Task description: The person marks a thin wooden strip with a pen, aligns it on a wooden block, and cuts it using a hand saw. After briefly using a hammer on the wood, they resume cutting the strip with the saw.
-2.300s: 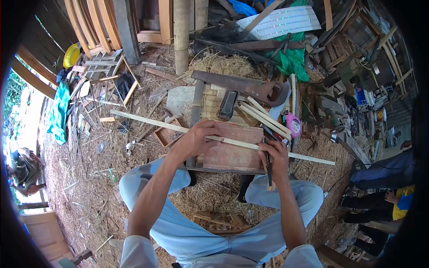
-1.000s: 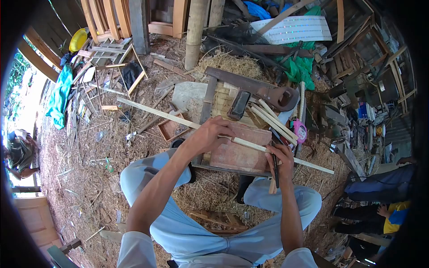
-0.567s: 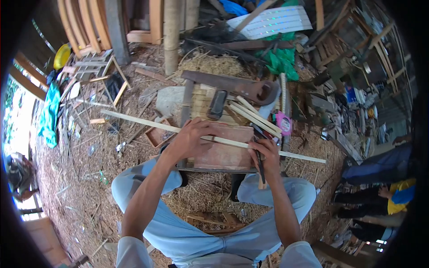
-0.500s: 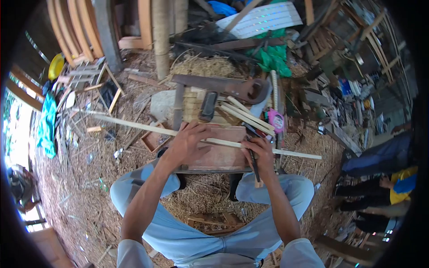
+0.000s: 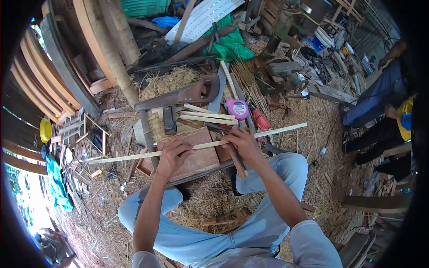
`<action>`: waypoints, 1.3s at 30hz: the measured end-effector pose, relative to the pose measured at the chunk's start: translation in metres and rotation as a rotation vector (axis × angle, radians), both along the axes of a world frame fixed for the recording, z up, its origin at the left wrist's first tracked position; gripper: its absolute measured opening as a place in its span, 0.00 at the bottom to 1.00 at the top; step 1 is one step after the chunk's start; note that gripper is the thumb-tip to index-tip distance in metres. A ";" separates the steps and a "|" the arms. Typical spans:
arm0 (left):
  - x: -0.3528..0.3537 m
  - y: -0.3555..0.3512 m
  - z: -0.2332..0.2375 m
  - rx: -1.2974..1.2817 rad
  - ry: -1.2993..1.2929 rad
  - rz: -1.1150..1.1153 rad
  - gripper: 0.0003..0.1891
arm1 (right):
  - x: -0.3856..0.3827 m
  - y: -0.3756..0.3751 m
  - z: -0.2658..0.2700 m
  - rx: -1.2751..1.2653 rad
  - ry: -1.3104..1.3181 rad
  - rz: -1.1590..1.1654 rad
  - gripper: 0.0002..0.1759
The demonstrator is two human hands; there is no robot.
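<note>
A long thin wooden strip [image 5: 280, 131] crosses in front of me, over a reddish-brown board [image 5: 203, 161] close to my knees. My left hand [image 5: 173, 155] is closed on the strip near its middle, thumb and fingers pinching it. Farther right, my right hand [image 5: 243, 144] has its fingers wrapped round the strip. Under that palm, a narrow dark piece with a light wooden edge [image 5: 239, 166] points toward my knee; its upper end is hidden by the fingers. Beyond the hands lie several short wooden sticks [image 5: 208, 117] and a dark block [image 5: 170, 119].
A handsaw [image 5: 178, 97] lies beyond the sticks, with a pink tape measure [image 5: 237, 109] and a red power tool [image 5: 260, 118] to its right. Shavings cover the ground. Curved timber pieces [image 5: 49, 76] stand at left. A person in dark trousers [image 5: 375, 107] is at right.
The view has turned, so the bench looks tilted and the red tool shows. Both hands remain on the strip, which now slopes up to the right.
</note>
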State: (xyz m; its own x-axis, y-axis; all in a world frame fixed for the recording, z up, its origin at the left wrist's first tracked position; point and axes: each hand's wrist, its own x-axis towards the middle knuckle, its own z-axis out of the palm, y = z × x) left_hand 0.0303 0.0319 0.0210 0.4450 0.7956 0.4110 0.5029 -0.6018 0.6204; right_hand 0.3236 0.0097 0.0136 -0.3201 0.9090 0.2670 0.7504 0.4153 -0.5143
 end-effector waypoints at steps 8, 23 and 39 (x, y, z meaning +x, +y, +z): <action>0.001 0.000 0.004 0.002 -0.002 -0.014 0.09 | 0.021 -0.003 0.013 0.049 -0.059 -0.038 0.14; -0.056 -0.015 0.003 0.087 0.129 0.099 0.08 | -0.043 -0.010 -0.010 0.263 -0.014 -0.023 0.11; -0.055 -0.013 0.009 0.081 0.146 0.096 0.10 | -0.033 -0.011 -0.002 0.129 0.033 -0.004 0.08</action>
